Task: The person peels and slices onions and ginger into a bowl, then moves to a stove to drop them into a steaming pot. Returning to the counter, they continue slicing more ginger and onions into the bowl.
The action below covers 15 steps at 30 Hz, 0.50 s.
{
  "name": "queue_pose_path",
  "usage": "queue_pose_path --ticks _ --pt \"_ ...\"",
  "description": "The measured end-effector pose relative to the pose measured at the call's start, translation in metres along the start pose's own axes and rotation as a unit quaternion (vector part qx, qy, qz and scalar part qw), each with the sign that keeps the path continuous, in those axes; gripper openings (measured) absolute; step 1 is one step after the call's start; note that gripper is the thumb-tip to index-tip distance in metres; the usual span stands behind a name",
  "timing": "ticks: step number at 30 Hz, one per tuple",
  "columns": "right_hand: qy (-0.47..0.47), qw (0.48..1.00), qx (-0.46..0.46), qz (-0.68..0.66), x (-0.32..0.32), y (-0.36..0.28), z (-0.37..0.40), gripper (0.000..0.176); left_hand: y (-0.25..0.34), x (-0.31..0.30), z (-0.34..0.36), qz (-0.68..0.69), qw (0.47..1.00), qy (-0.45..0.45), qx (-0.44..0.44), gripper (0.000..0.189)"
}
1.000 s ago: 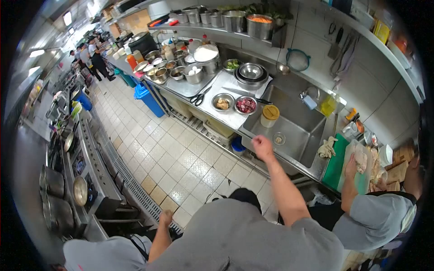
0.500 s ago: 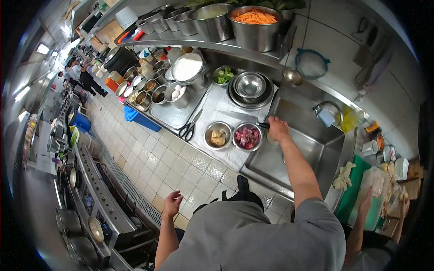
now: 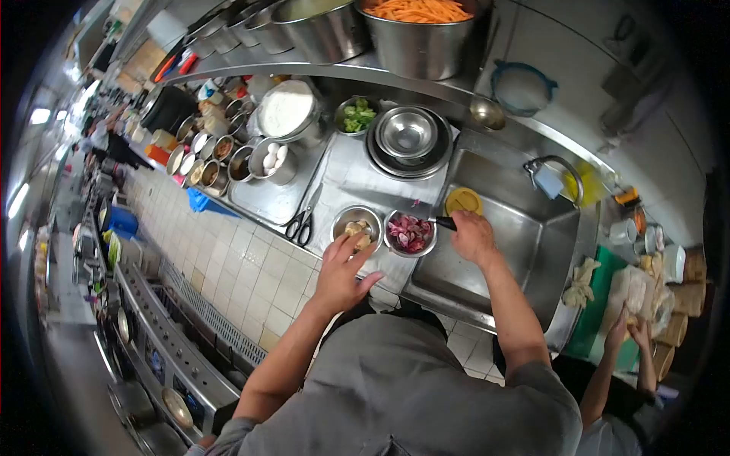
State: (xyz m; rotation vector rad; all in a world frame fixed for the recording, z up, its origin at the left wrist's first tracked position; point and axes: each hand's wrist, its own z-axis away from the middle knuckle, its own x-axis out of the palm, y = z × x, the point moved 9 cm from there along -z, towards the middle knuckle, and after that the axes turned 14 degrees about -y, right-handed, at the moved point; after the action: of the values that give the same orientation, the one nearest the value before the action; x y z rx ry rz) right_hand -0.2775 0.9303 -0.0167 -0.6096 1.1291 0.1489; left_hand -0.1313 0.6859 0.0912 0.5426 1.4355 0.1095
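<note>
My right hand (image 3: pixel 473 237) is closed round the black handle of a knife (image 3: pixel 446 223). The blade extends left, behind a steel bowl of red onion pieces (image 3: pixel 411 232), with a purple scrap on it. My left hand (image 3: pixel 344 273) is open, fingers spread, over the near rim of a steel bowl (image 3: pixel 357 214) of pale beige lumps whose kind I cannot make out. A round yellow object (image 3: pixel 464 201) sits at the sink's left edge, beyond my right hand. Black-handled scissors (image 3: pixel 299 226) lie left of the bowls on the white cloth (image 3: pixel 338 181).
Stacked steel bowls (image 3: pixel 407 133) and a bowl of greens (image 3: pixel 357 115) stand behind. To the right is the sink (image 3: pixel 509 258). Another person's hands (image 3: pixel 627 330) work by a green board (image 3: pixel 597 327). A pot of carrot strips (image 3: pixel 418 42) stands on the overhead shelf.
My left hand has risen from beside my body to the bowl of beige lumps. My right hand has shifted slightly nearer with the knife, and the yellow round object now shows.
</note>
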Motion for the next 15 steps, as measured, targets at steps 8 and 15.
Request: queue_pose_path --ticks 8,15 --pt "0.042 0.997 0.07 -0.016 0.022 -0.054 0.072 0.026 0.008 0.089 -0.104 -0.097 0.969 -0.18 0.141 0.072" --pt "0.068 0.981 0.168 -0.075 0.053 -0.062 0.095 0.023 -0.02 0.044 -0.139 0.123 0.96 -0.14 0.21 0.041"
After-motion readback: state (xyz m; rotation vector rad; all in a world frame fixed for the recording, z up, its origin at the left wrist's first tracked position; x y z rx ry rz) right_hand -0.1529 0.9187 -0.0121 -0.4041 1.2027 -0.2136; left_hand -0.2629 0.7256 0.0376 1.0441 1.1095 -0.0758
